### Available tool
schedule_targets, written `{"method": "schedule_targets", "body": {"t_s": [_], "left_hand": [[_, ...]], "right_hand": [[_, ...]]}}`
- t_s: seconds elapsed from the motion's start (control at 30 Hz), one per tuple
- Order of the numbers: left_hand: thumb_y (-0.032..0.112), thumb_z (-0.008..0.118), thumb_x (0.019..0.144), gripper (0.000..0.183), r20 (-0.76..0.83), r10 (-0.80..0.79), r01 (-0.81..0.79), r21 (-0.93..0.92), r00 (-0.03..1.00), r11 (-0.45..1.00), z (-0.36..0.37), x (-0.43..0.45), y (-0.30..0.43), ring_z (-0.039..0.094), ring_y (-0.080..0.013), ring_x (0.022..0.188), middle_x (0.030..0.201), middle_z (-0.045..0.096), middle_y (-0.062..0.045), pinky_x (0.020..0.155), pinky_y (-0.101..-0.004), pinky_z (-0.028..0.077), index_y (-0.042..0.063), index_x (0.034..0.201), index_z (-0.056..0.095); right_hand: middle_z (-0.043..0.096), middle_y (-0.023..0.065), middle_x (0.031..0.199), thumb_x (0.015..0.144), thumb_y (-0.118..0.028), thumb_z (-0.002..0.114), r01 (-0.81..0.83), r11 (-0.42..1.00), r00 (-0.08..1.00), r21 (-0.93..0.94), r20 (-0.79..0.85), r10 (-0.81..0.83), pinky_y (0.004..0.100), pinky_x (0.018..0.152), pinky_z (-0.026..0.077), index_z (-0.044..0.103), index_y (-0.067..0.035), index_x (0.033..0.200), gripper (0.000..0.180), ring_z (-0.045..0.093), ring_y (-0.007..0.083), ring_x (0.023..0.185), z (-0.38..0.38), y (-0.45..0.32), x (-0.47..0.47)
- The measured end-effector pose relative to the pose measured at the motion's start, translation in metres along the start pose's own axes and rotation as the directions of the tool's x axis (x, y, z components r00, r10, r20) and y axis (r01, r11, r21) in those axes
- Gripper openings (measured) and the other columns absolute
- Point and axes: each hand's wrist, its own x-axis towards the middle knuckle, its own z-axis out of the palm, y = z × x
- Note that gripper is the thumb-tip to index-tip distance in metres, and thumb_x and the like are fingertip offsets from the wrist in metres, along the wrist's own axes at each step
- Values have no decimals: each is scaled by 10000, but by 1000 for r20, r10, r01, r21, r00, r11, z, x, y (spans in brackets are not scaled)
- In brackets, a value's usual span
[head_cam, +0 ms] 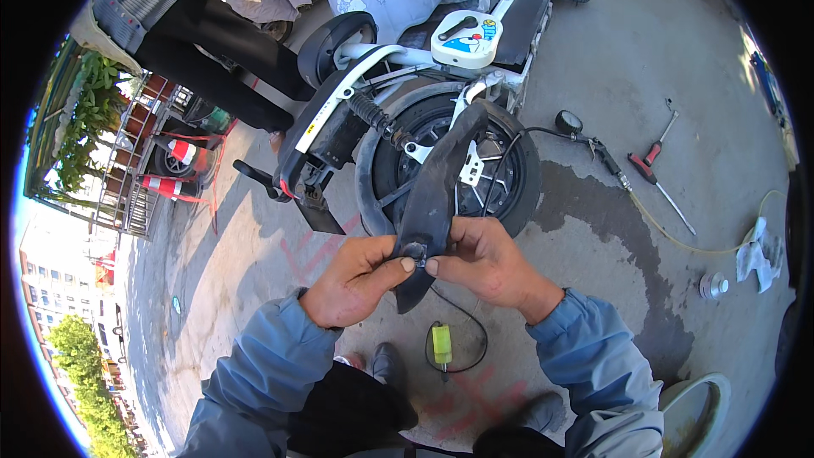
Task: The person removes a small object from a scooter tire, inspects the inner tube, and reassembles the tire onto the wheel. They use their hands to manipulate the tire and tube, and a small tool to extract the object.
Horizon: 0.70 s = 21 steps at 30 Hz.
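A black rubber inner tube (pixel 434 197) is stretched between my hands, its upper part lying over the wheel (pixel 528 184) of a white and black electric scooter (pixel 391 54) that lies on its side. My left hand (pixel 356 277) pinches the tube's left edge, the thumb beside a patch (pixel 416 250) on the rubber. On the right edge, my right hand (pixel 493 264) grips the tube with its thumb just right of the patch. A yellow-green tool (pixel 441 345) with a black cord lies on the ground below my hands.
Right of the wheel lie an inflator with a pressure gauge (pixel 568 122), two screwdrivers (pixel 661 137) (pixel 674 207), a small can (pixel 713 285) and a white rag (pixel 757 257). A basin (pixel 718 388) stands lower right. A person (pixel 222 51) stands upper left, near traffic cones (pixel 168 186).
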Motion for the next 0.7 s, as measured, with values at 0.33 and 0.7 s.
{"method": "schedule_targets", "body": {"t_s": [0.33,0.7], "left_hand": [[125,596,1006,192,-18,123,-107,379,992,919,-2,9,12,496,-108,584,681,531,-111,535,-332,396,-34,905,633],[63,642,942,220,-53,330,-273,451,942,850,14,11,-5,466,-345,548,660,472,-168,517,-425,360,-2,777,511]], "right_hand": [[698,26,927,929,-80,709,-58,994,998,-97,-44,54,276,727,523,710,64,1082,209,607,72,840,2,-2,4],[678,13,871,917,-82,711,-31,990,982,-137,-187,5,261,656,493,696,52,1014,167,563,58,785,16,2,-3]]}}
